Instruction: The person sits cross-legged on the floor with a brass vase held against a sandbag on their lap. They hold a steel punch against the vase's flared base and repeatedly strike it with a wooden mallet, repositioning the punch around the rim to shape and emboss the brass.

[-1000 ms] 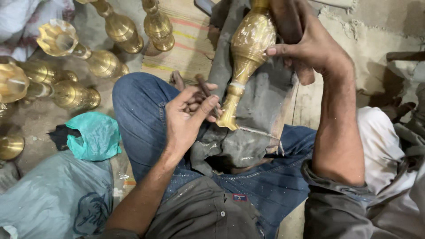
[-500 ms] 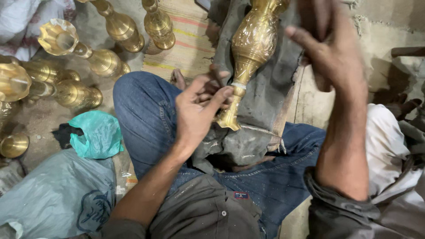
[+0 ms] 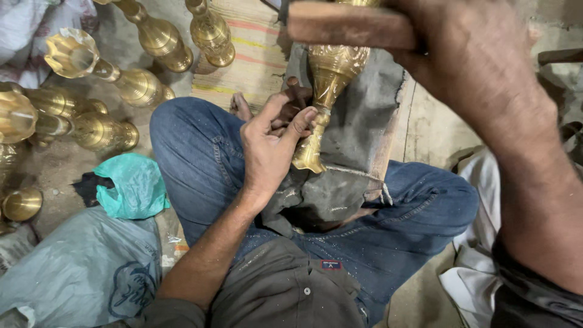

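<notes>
Fingers of left hand (image 3: 270, 152) steady brass vase (image 3: 328, 91); right hand (image 3: 480, 54) grips wooden handle (image 3: 349, 25).

Blue jeans (image 3: 413, 218), grey-brown buttoned shirt (image 3: 285, 291), bare forearms.

My right hand (image 3: 480, 54) is blurred and close to the lens; the wooden handle (image 3: 349, 25) it grips ends hidden in my fist. The brass vase (image 3: 328, 91) runs off the top edge. My left hand (image 3: 273, 146) hides most of the small tool (image 3: 296, 91) it pinches.
</notes>
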Tool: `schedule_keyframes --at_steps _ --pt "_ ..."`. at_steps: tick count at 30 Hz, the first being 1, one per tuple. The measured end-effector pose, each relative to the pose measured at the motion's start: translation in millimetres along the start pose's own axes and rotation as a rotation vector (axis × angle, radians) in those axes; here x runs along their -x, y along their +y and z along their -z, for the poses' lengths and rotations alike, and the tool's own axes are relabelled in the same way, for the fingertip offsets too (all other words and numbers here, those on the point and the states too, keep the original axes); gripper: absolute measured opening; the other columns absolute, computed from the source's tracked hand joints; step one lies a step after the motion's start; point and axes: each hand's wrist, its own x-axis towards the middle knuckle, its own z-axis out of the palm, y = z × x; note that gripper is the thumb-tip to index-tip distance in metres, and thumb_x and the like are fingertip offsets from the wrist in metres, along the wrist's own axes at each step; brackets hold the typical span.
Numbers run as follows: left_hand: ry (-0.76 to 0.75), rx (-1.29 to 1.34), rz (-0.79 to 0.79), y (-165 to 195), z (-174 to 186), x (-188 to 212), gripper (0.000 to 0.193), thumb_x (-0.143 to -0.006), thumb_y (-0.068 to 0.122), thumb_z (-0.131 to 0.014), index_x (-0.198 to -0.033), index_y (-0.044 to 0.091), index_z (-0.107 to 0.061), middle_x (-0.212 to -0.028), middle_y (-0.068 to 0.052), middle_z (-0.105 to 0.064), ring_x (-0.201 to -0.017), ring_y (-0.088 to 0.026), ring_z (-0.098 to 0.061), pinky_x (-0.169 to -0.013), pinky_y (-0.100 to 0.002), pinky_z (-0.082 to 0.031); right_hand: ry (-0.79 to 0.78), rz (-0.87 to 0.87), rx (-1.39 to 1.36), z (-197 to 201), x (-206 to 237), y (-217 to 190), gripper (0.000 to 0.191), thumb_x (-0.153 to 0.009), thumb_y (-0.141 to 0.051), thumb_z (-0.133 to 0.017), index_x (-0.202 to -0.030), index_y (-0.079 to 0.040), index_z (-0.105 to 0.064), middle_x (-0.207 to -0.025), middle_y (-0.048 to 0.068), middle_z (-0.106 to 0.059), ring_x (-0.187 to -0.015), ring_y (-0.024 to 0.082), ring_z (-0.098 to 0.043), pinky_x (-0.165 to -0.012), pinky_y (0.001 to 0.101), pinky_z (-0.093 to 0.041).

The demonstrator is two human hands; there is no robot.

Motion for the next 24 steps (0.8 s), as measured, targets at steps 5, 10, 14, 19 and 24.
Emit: schedule_keyframes --at_steps 5,10,14,19,24 --pt "-0.011 0.018 0.058 2.3 0.5 -1.9 0.031 -0.101 0.013 -0.075 -0.129 0.001 -0.066 -0.091 -0.005 -0.08 -0.077 -0.008 -0.076 -0.092 -0.024 -0.055 -0.056 -0.046 -0.019 4.2 -3.7 1.1 0.026 -0.094 -0.018 -0.086 -0.107 -0.002 -0.07 -0.085 0.015 -0.067 -0.081 0.032 -0.068 -0.07 0.0406 -0.052" --pt "-0.026 -0.03 0.043 3.4 1.9 -4.4 0.03 -0.101 0.014 -0.075 -0.126 0.001 -0.066 -0.089 -0.005 -0.081 -0.077 -0.008 -0.077 -0.091 -0.024 -0.056 -0.101 -0.05 -0.086 5.0 -2.8 -0.7 0.032 -0.089 -0.015 -0.087 -0.109 0.003 -0.068 -0.082 0.017 -0.064 -0.075 0.035 -0.066 -0.065 0.045 -0.051" --pt "-0.033 -0.036 0.036 4.2 3.6 -5.8 0.03 -0.1 0.015 -0.076 -0.124 0.001 -0.066 -0.087 -0.005 -0.081 -0.077 -0.009 -0.078 -0.09 -0.024 -0.057 -0.138 -0.013 0.041 1.0 -1.9 2.0 0.022 -0.093 -0.018 -0.083 -0.101 -0.004 -0.069 -0.078 0.012 -0.064 -0.076 0.03 -0.067 -0.067 0.0417 -0.051" --pt "-0.015 -0.006 0.084 5.8 1.8 -4.9 0.029 -0.099 0.013 -0.077 -0.122 0.0 -0.065 -0.084 -0.005 -0.078 -0.076 -0.008 -0.076 -0.076 -0.022 -0.059 -0.176 -0.046 0.017 -1.5 3.3 4.9 0.022 -0.088 -0.016 -0.083 -0.099 -0.004 -0.069 -0.078 0.014 -0.065 -0.078 0.032 -0.069 -0.067 0.0445 -0.052" --pt "-0.007 0.012 0.105 7.1 0.6 -5.0 0.028 -0.099 0.012 -0.076 -0.121 0.0 -0.065 -0.085 -0.005 -0.078 -0.074 -0.007 -0.074 -0.07 -0.021 -0.059 -0.107 -0.003 -0.05 -3.1 5.4 4.7 0.026 -0.089 -0.012 -0.08 -0.111 -0.002 -0.07 -0.085 0.016 -0.068 -0.085 0.034 -0.069 -0.073 0.0449 -0.053"
